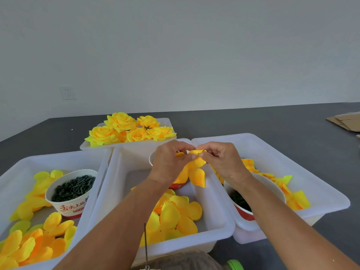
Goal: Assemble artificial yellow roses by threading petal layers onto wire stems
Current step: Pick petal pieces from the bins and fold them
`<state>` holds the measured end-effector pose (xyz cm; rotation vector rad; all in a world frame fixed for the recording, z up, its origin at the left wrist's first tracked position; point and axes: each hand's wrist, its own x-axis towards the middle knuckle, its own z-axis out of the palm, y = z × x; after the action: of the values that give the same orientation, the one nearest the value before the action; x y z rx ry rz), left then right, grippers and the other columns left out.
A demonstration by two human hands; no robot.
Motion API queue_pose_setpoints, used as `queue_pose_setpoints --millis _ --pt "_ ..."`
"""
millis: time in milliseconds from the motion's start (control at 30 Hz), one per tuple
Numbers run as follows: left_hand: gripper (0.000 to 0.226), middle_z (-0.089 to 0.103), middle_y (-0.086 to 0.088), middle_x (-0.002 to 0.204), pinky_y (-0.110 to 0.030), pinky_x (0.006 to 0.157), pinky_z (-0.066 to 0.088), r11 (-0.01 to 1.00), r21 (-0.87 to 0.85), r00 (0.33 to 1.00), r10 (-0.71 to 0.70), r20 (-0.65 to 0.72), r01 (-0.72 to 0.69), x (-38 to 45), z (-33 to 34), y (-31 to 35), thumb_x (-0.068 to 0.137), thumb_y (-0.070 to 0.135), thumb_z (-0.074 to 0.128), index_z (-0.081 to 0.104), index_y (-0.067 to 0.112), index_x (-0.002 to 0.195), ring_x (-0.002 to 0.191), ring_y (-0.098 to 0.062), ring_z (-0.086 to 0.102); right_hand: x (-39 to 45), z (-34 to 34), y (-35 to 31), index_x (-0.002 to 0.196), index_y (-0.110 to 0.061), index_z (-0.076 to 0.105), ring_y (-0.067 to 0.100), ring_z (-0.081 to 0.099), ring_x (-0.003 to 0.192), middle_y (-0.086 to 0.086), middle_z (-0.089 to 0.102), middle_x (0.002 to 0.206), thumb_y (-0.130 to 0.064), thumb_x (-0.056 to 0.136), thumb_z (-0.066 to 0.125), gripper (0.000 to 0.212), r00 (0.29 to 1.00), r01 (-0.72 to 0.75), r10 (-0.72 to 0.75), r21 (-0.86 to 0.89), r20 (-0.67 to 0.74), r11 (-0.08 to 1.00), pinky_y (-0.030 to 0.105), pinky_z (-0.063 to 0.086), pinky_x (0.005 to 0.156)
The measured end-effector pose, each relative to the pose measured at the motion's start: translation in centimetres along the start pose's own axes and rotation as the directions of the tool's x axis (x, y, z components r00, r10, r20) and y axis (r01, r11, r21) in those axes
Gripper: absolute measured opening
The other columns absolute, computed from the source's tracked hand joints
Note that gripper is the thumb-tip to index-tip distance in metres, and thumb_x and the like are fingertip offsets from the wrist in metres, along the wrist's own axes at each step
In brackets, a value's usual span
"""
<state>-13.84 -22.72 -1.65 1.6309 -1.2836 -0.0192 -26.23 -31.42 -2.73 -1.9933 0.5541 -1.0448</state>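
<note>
Over the middle white bin point(120, 184), my left hand point(171, 162) and my right hand point(222, 160) pinch the top of a yellow petal layer point(196, 170); its petals hang down between them. Loose yellow petal layers point(175, 215) lie in the bin below. A thin metal wire stem point(145, 244) stands upright near the bottom edge, touched by neither hand. Several finished yellow roses point(124, 129) fill a white tray at the back.
The left bin point(17, 172) holds petal layers and a paper cup of dark green pieces point(72, 190). The right bin point(315, 178) holds petals and another cup point(243, 203) under my right wrist. A third cup point(152, 158) sits behind my left hand. Cardboard point(346, 121) lies far right.
</note>
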Motion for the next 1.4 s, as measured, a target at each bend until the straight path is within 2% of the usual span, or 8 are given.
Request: queue_pose_setpoints --millis 233,400,567,767,867,1000,1200,1400 --pt "0.022 0.058 0.003 0.064 -0.013 0.054 0.040 0.893 -0.382 0.971 -0.216 0.102 0.239 0.0 -0.6 0.7 0.092 0.016 0.056 0.065 0.011 0.072 0.059 -0.005 0.048 0.1 -0.1 -0.4 0.082 -0.014 0.071 0.018 0.069 0.072 0.005 0.073 0.077 -0.020 0.074 0.073 0.010 0.982 -0.185 0.159 0.407 0.098 0.894 0.028 0.057 0.065" --pt "0.021 0.058 -0.012 0.084 -0.040 0.081 0.045 0.635 -0.622 0.885 -0.394 0.248 0.457 -0.1 -0.3 1.2 0.094 0.021 0.052 0.061 0.010 0.079 0.083 -0.025 0.051 0.1 0.4 -0.2 0.073 -0.009 0.071 0.018 0.063 0.064 0.009 0.067 0.069 -0.037 0.081 0.062 0.030 0.956 -0.252 0.178 0.345 0.233 0.904 0.029 0.054 0.062" --pt "0.029 0.050 -0.005 0.069 -0.011 0.056 0.035 0.943 -0.292 0.985 -0.135 0.108 0.161 0.1 0.0 0.4 0.093 0.022 0.055 0.061 -0.005 0.084 0.062 -0.004 0.043 0.2 0.8 0.1 0.075 -0.004 0.064 0.012 0.059 0.059 0.003 0.061 0.062 -0.029 0.095 0.051 0.034 0.983 -0.182 0.183 0.267 0.022 0.946 0.027 0.052 0.057" --pt "0.013 0.053 0.009 0.065 -0.015 0.058 0.035 0.993 -0.089 0.997 0.075 -0.009 -0.076 0.2 -0.4 -0.1 0.091 0.013 0.057 0.064 0.006 0.083 0.062 -0.004 0.045 -0.1 0.3 -0.5 0.071 -0.009 0.067 0.013 0.054 0.059 0.007 0.060 0.064 -0.021 0.081 0.069 0.017 0.989 -0.129 0.107 0.251 0.100 0.959 0.025 0.047 0.056" --pt "0.021 0.045 0.006 0.064 -0.022 0.061 0.033 0.996 -0.089 1.000 -0.026 -0.014 0.024 0.4 -0.2 -0.2 0.097 0.015 0.047 0.057 0.004 0.081 0.061 -0.007 0.039 -0.2 0.3 -0.6 0.082 -0.010 0.071 0.025 0.058 0.073 0.020 0.066 0.082 -0.010 0.086 0.063 0.009 0.988 -0.120 0.084 0.307 0.130 0.944 0.036 0.049 0.069" --pt "0.029 0.056 -0.009 0.086 -0.034 0.076 0.039 0.826 -0.423 0.928 -0.341 0.151 0.372 0.3 -0.1 0.6 0.099 0.022 0.043 0.061 0.000 0.097 0.081 -0.018 0.048 -0.1 0.4 -0.7 0.087 -0.006 0.071 0.024 0.060 0.080 0.019 0.067 0.087 -0.019 0.089 0.060 0.017 0.985 -0.165 0.141 0.316 0.098 0.934 0.039 0.050 0.077" --pt "0.028 0.048 -0.004 0.068 -0.027 0.064 0.036 0.932 -0.294 0.976 -0.189 0.110 0.214 -0.1 -0.3 0.8 0.097 0.016 0.044 0.055 0.001 0.077 0.067 -0.014 0.042 0.1 0.0 -0.5 0.056 -0.017 0.064 0.006 0.054 0.052 -0.004 0.060 0.053 -0.024 0.080 0.071 0.026 0.966 -0.246 0.260 0.305 -0.007 0.920 0.021 0.045 0.050" --pt "0.012 0.065 -0.030 0.092 -0.044 0.077 0.052 0.884 -0.419 0.976 -0.151 0.159 0.206 -0.3 -0.5 1.0 0.084 0.006 0.065 0.062 -0.005 0.089 0.078 -0.027 0.058 0.1 0.0 -0.2 0.034 -0.021 0.052 0.001 0.038 0.036 -0.012 0.042 0.037 -0.022 0.072 0.077 0.045 0.961 -0.249 0.274 0.340 -0.026 0.907 0.015 0.033 0.037"
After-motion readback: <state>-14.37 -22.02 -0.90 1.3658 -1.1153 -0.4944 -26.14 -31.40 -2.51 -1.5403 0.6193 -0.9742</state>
